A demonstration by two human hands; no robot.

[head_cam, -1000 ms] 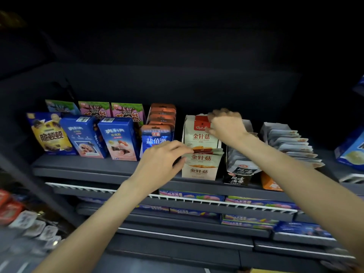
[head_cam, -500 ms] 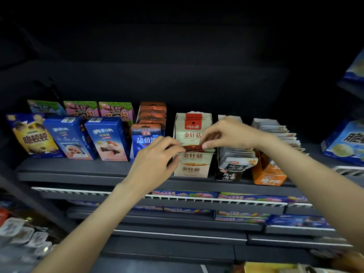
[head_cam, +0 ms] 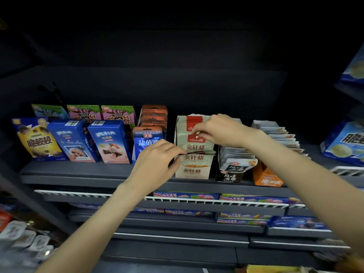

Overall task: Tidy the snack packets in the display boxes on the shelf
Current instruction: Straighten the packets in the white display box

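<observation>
Left hand pinches front snack packet edge; right hand pinches packet top behind.

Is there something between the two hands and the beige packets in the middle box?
Nothing visible. The left hand already pinches the front beige packet at its left edge, and the right hand holds the packet tops in the beige box.

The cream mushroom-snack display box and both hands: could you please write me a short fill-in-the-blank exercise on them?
1. The right hand pinches a packet top in the ____ display box.
2. The left hand pinches the box's ____ packet.
3. Right of it stands a ____ seaweed box.

Missing: cream; front; black
</observation>
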